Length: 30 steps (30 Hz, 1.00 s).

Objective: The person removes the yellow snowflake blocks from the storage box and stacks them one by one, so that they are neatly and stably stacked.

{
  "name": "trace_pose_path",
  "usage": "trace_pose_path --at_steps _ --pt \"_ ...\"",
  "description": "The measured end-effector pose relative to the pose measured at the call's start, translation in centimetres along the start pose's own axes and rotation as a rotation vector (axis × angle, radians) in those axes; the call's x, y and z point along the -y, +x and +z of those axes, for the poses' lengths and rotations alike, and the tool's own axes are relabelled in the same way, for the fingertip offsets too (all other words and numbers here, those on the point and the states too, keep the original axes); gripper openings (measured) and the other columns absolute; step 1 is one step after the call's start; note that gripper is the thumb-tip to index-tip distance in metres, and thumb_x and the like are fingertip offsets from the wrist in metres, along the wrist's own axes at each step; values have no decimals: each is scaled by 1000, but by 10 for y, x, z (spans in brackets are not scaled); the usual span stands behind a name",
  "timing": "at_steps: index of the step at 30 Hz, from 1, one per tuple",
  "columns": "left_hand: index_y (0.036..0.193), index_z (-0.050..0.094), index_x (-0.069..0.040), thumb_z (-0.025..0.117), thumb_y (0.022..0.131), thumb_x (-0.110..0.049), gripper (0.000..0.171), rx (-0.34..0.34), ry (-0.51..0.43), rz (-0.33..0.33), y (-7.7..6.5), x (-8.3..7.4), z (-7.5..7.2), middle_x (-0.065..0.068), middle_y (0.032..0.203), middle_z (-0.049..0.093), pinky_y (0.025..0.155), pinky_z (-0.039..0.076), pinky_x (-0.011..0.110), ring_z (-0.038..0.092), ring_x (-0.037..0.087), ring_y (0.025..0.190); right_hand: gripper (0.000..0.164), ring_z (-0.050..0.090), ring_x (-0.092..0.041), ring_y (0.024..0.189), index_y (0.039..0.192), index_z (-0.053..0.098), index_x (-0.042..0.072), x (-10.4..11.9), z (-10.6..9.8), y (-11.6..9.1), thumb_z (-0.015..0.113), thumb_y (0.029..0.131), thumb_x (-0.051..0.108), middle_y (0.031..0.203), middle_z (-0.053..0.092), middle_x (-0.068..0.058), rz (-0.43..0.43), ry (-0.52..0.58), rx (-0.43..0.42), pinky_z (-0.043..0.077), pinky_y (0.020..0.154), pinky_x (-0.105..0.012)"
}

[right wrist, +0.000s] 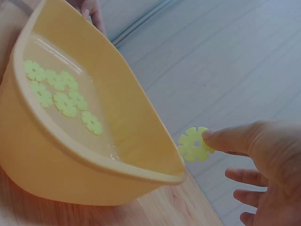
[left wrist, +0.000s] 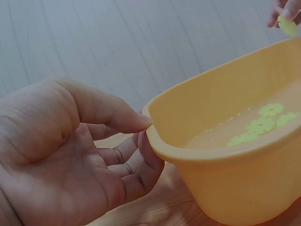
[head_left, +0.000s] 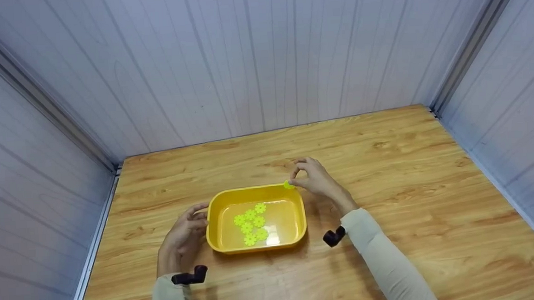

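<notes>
A yellow plastic basin [head_left: 288,216] with rounded corners sits on the table. Several lime-yellow flower-shaped discs [right wrist: 65,104] with notched edges lie on its floor, close together. My left hand [head_left: 182,233] pinches the basin's left rim, thumb on top and fingers beneath, as the left wrist view shows. At the far right corner, my right hand [head_left: 319,180] pinches one more flower-shaped disc [right wrist: 192,146] between thumb and index finger. This disc stands on edge right at the rim, its small centre hole showing. The other right fingers are spread apart from it.
The wood-grain table [head_left: 418,196] runs back to a pale panelled wall [head_left: 261,57]. Further panels close off the left and right sides. A dark wrist camera [head_left: 191,275] sticks out from each light sleeve.
</notes>
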<state>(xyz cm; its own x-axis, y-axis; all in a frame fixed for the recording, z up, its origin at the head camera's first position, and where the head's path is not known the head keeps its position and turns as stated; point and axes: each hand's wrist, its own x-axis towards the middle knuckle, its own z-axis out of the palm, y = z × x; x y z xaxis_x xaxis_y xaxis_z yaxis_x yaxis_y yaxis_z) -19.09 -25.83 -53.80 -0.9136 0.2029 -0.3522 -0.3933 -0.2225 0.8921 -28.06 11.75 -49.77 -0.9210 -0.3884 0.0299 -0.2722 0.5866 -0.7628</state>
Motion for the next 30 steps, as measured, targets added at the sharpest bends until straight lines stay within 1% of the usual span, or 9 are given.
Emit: trace_pose_path --at_steps 4,10,16,23,27,30 --pt "137 35 -5 51 87 9 54 8 0 0 -1 -1 0 12 113 58 87 47 36 59 23 98 13 30 -35 137 86 62 16 -4 -6 -2 69 88 27 144 41 -14 4 33 -13 25 109 -59" --pt "141 31 -5 52 88 7 58 16 31 -12 0 -1 -2 15 122 54 89 47 36 57 25 105 13 28 -36 138 85 62 15 -11 -14 -5 68 89 26 146 39 -14 27 87 -16 26 108 -61" --pt "141 29 -4 51 89 7 58 32 17 -17 0 -2 -2 15 123 53 90 47 36 57 25 106 15 30 -38 138 86 61 13 -19 -19 -8 67 89 27 146 38 -15 38 73 -20 31 107 -58" --pt "140 31 -5 52 89 7 57 22 22 -6 -1 -4 -1 14 123 54 90 46 35 56 25 107 15 31 -39 137 88 61 11 -25 -27 -11 66 90 26 144 41 -15 58 82 -32 28 108 -59" --pt "140 30 -6 52 89 6 57 21 18 -22 0 -3 -1 13 121 53 88 46 35 56 24 104 14 31 -40 137 90 61 10 -30 -32 -14 65 91 24 143 42 -16 69 94 -35 27 108 -61" --pt "140 31 -7 52 89 6 57 19 19 -32 0 -2 -2 12 120 54 87 47 36 57 23 103 14 31 -40 137 90 61 10 -37 -35 -17 64 92 23 143 42 -17 91 83 -26 26 108 -61"
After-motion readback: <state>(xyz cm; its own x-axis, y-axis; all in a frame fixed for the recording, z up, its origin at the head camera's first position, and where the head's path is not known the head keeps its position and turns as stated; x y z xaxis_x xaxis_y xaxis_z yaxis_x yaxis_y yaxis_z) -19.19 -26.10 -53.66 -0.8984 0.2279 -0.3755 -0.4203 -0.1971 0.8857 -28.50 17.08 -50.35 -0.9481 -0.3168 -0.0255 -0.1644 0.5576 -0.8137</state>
